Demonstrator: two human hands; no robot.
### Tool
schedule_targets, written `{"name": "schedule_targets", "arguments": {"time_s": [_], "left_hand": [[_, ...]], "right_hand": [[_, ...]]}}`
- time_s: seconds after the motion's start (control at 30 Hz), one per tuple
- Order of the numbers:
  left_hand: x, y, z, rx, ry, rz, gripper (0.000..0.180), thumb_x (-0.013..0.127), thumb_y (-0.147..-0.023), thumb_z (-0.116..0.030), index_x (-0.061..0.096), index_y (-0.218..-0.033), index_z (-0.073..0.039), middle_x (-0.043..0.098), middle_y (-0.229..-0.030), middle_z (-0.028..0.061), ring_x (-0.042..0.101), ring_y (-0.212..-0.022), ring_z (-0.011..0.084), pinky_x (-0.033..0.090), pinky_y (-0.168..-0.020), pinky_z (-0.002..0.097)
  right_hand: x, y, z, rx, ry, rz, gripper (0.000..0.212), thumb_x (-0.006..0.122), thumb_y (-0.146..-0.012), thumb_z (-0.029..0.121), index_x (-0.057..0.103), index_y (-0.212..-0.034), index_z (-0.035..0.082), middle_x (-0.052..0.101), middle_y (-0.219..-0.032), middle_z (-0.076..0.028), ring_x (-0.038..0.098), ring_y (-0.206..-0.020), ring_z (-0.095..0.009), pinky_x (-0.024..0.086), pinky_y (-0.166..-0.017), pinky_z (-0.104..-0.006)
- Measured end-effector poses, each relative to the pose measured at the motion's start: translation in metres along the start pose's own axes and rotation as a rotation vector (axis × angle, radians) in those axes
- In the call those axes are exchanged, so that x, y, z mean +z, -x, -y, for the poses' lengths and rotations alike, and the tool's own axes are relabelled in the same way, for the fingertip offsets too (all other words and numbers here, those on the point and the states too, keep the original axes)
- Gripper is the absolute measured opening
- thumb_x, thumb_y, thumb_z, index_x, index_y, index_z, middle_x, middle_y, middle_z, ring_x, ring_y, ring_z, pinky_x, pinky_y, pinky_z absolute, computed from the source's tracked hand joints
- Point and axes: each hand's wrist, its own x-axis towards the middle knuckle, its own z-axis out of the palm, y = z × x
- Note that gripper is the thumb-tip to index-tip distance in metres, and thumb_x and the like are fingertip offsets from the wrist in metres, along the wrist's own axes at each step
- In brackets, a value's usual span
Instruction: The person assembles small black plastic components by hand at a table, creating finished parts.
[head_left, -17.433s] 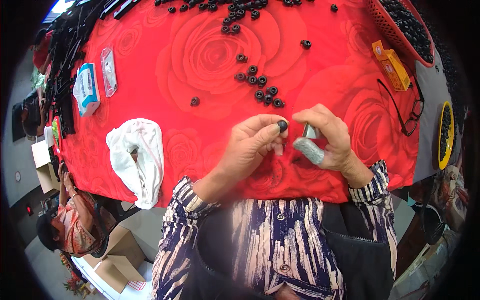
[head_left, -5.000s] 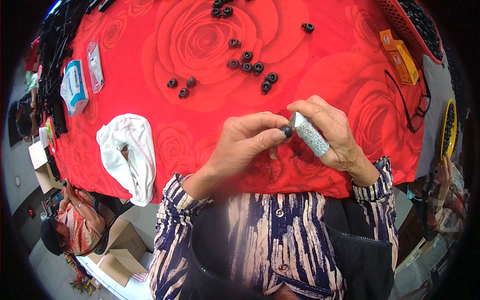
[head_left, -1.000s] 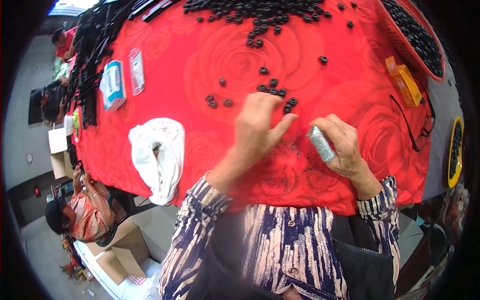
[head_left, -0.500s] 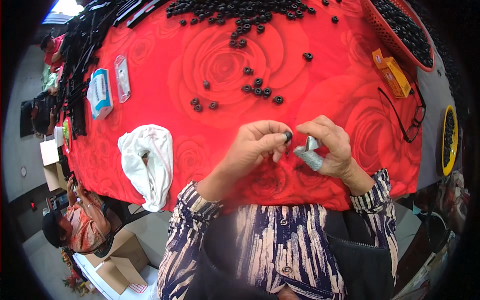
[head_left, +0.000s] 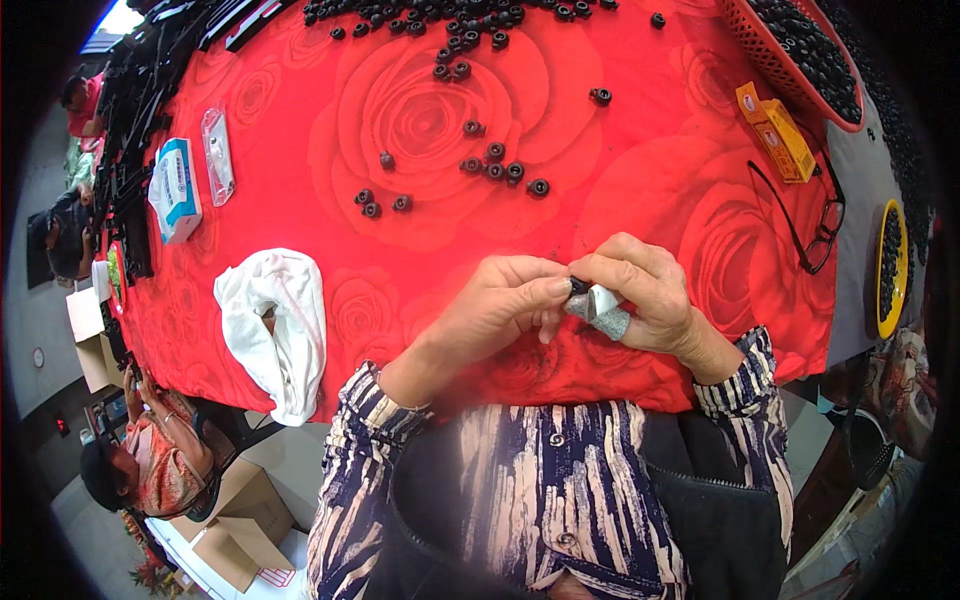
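My left hand (head_left: 499,302) pinches a small round black part (head_left: 577,286) between thumb and forefinger, just in front of my body over the red cloth. My right hand (head_left: 655,295) meets it there, its fingers touching or nearly touching the part. Grey wrapping (head_left: 612,323) covers the right thumb. A small pale flat piece (head_left: 602,299), perhaps a blade, is held between that thumb and the fingers; its exact kind is hidden. Beyond the hands lies a loose group of similar black parts (head_left: 495,170).
A red rose-patterned cloth (head_left: 430,270) covers the table. On the left are a white cloth (head_left: 272,330), tissue pack (head_left: 177,190) and clear case (head_left: 217,157). On the right are an orange box (head_left: 778,138), glasses (head_left: 818,240), red basket (head_left: 750,50) and yellow tray (head_left: 887,322). People sit far left.
My right hand has come left to my left hand, bringing the pale piece up against the black part. The whole view has shifted slightly, so the table things appear farther left.
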Motion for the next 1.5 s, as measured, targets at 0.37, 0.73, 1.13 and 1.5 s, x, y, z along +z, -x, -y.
{"name": "schedule_targets", "arguments": {"time_s": [0.37,0.73,1.13,1.5], "left_hand": [[0.002,0.003,-0.011,-0.113,-0.191,0.018,0.020,0.062,-0.088,-0.014,0.062,-0.098,0.003,0.062,-0.074,0.0047,0.057,-0.060,0.0090,0.047,-0.054,0.0211],[0.014,0.006,0.000,0.072,-0.141,-0.070,0.024,0.058,-0.091,-0.014,0.061,-0.107,0.004,0.062,-0.084,0.0052,0.056,-0.065,0.0083,0.048,-0.056,0.0216],[0.013,0.004,-0.001,0.274,-0.374,-0.144,0.019,0.058,-0.091,-0.010,0.063,-0.105,0.003,0.059,-0.087,0.0015,0.054,-0.069,0.0064,0.047,-0.061,0.0201],[0.017,0.006,-0.004,0.231,-0.392,-0.179,0.021,0.058,-0.091,-0.011,0.062,-0.106,0.003,0.060,-0.088,0.0025,0.056,-0.071,0.0073,0.048,-0.061,0.0210]], "right_hand": [[-0.001,0.000,0.001,-0.052,-0.034,0.078,0.035,0.071,-0.064,0.008,0.061,-0.096,-0.001,0.055,-0.070,-0.008,0.056,-0.057,-0.022,0.043,-0.048,-0.0320],[0.001,0.003,0.003,-0.200,0.173,-0.032,0.042,0.072,-0.061,0.010,0.061,-0.099,-0.004,0.054,-0.070,-0.007,0.053,-0.053,-0.019,0.040,-0.045,-0.0305],[-0.007,-0.004,0.001,0.022,0.051,-0.038,0.033,0.073,-0.071,0.013,0.058,-0.097,-0.001,0.053,-0.074,-0.009,0.053,-0.059,-0.022,0.042,-0.050,-0.0324],[-0.013,-0.006,-0.001,0.256,0.032,0.128,0.029,0.064,-0.079,0.012,0.055,-0.103,0.001,0.054,-0.077,-0.011,0.054,-0.066,-0.026,0.043,-0.058,-0.0344]]}}
